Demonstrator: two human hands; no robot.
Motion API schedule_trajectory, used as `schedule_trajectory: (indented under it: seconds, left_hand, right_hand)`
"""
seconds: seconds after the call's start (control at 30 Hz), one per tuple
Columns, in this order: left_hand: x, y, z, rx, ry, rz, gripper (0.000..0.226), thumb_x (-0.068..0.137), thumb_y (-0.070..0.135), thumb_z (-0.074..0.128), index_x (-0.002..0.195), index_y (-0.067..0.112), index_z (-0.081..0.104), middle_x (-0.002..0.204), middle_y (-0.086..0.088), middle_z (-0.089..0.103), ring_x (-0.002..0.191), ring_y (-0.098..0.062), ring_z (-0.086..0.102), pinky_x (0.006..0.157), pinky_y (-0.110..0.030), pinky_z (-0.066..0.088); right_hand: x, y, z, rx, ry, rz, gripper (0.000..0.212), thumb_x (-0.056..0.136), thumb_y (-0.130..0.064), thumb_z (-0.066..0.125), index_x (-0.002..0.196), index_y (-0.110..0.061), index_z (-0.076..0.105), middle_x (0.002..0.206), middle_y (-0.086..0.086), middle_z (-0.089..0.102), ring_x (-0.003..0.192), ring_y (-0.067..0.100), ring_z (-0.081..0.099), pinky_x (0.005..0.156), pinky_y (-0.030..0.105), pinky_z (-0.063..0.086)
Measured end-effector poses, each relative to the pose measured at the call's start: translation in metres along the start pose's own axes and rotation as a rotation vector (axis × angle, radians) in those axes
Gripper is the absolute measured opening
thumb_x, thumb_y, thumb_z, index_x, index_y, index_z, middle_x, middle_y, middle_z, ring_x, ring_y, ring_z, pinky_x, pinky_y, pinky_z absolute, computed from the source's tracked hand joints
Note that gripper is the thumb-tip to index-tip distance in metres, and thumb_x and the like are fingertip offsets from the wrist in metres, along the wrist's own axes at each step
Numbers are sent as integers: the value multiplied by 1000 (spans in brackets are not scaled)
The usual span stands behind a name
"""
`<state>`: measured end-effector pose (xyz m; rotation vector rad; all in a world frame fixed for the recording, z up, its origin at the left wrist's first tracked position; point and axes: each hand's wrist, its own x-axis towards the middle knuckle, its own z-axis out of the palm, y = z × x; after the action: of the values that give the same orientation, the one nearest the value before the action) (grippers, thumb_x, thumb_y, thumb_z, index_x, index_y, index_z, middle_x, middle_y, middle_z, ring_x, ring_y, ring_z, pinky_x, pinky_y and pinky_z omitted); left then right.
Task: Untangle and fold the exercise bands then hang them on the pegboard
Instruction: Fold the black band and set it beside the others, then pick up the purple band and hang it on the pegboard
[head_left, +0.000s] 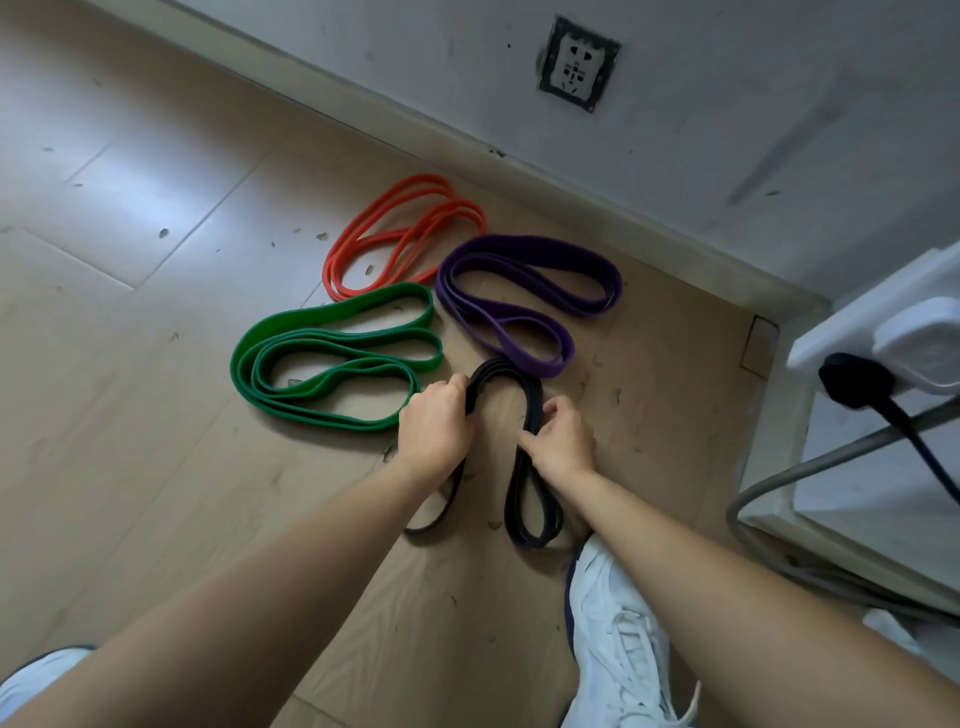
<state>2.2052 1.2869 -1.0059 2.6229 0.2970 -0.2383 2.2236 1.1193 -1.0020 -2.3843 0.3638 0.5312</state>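
Note:
A black exercise band arches over the wooden floor in several layered strands. My left hand grips its left leg, and my right hand pinches its right leg. Both loose ends trail back toward me on the floor. Beyond my hands lie a green band, an orange band and a purple band, each folded into flat loops. No pegboard is in view.
A grey wall with a socket and a skirting board runs behind the bands. At the right stands a white unit with a black plug and cables. My white shoe rests below the black band.

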Motion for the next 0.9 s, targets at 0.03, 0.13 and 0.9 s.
schedule_trajectory:
  seconds: [0.03,0.13,0.9]
  left_hand:
    - [-1,0,0,15,-11,11,32,84,23,64,115,16,60,102,-9,69,97,-35,65,76,-44,54]
    - [-7,-2,-4,53,-12,56,26,85,28,64,107,15,61,99,-8,68,95,-33,65,68,-38,49]
    - [-91,8,-280,174,-238,364,14,89,31,71,101,26,77,87,17,68,84,-8,67,82,-31,55]
  right_hand:
    - [-1,-1,-1,-14,-14,0,36,84,-22,79,108,-16,53,91,3,65,75,16,57,52,18,32]
    - [1,5,-5,-60,-77,5,44,84,-31,80,116,-12,56,107,6,65,88,18,56,69,25,40]
    - [-94,-131,-174,-526,-439,-352,21,92,-27,68,106,-11,72,93,10,72,61,13,60,49,22,46]
